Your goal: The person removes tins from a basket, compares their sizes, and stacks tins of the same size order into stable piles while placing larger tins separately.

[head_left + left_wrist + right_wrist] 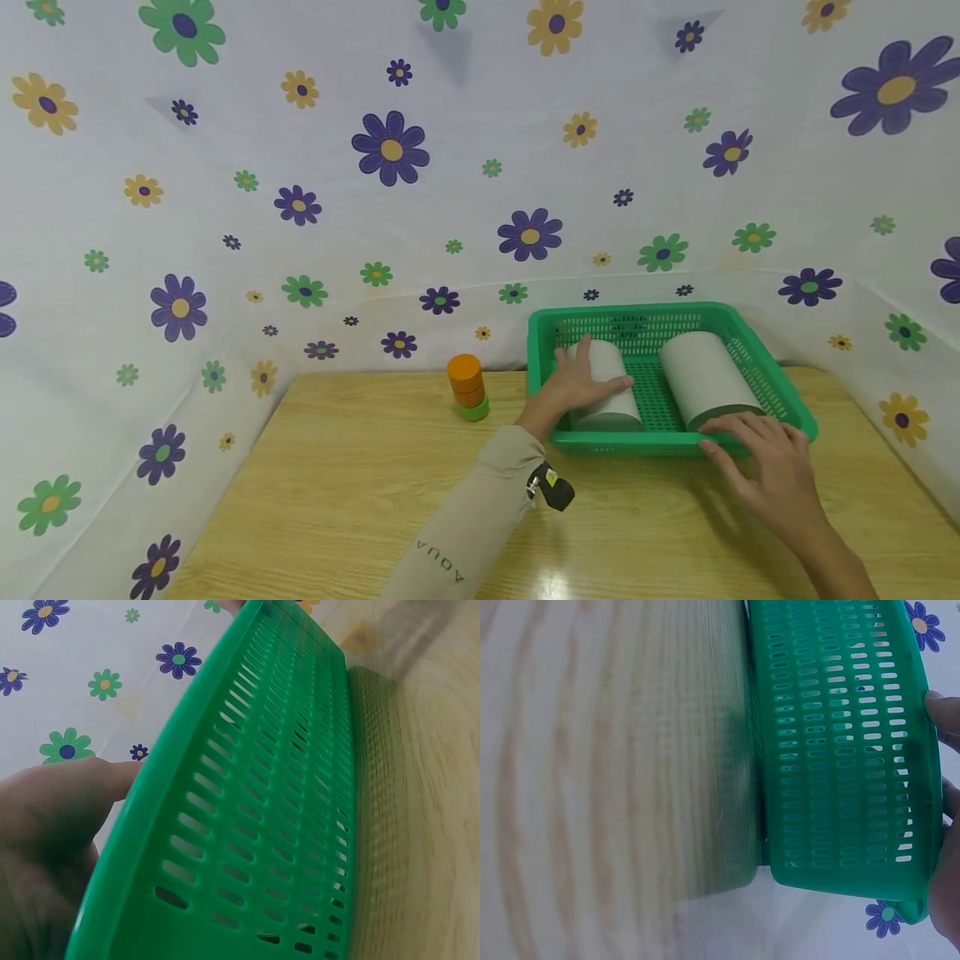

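Two white cylinders lie on their sides in a green plastic basket (772, 367) with slotted walls. My left hand (573, 387) spreads over the left cylinder (603, 408), thumb stretched to the right and fingers pointing away. In the left wrist view, part of the left hand (52, 825) shows behind the basket rim (161, 754). At the near rim my right hand (772, 467) has its fingertips by the near end of the right cylinder (705, 375). The right wrist view shows the thumb of the right hand (949, 870) right at the basket's rim (922, 735).
Left of the basket, near the back edge of the wooden table (360, 475), stands a short stack of orange and green round pieces (467, 383). A white cloth with flowers (450, 192) hangs behind and at both sides. A black wrist device (553, 487) sits on the left sleeve.
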`<state>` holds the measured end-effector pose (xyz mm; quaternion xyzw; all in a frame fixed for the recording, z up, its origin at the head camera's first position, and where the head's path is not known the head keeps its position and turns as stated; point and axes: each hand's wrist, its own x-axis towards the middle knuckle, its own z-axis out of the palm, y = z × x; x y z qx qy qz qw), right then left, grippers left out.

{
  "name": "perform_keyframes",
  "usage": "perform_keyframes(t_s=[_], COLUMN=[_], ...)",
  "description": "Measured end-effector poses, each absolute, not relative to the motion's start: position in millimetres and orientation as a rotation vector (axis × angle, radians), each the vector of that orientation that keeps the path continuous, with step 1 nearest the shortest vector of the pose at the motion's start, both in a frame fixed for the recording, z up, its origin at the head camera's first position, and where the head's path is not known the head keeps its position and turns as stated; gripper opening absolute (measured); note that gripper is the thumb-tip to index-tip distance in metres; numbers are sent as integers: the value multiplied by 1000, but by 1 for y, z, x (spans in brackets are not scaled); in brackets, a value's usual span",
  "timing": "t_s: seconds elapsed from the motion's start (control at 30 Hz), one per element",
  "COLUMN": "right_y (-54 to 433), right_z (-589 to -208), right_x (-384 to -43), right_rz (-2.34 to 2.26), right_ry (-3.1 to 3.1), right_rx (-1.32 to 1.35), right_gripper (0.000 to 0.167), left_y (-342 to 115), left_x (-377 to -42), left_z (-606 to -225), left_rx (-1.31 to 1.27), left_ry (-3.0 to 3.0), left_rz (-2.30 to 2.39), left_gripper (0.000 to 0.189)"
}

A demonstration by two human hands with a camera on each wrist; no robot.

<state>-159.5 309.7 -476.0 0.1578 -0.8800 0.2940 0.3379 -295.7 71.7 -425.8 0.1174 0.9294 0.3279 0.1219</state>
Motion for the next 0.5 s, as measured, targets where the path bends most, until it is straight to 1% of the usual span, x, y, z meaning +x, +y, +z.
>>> perform_keyframes(t_s=[0.23, 0.5], right_y=[310, 311], right_z=[-477, -476], right_x=[-160, -161], right_rz=[757, 760], right_ry=[-2270, -2259], right_rx=[428, 437], right_gripper=[24, 26], left_y=[71, 71], left_x=[-299, -301], left_z=[-432, -436], left_rx=[306, 284], left_ry=[2618, 2613], left_rz=[1156, 1253], left_gripper=[104, 98])
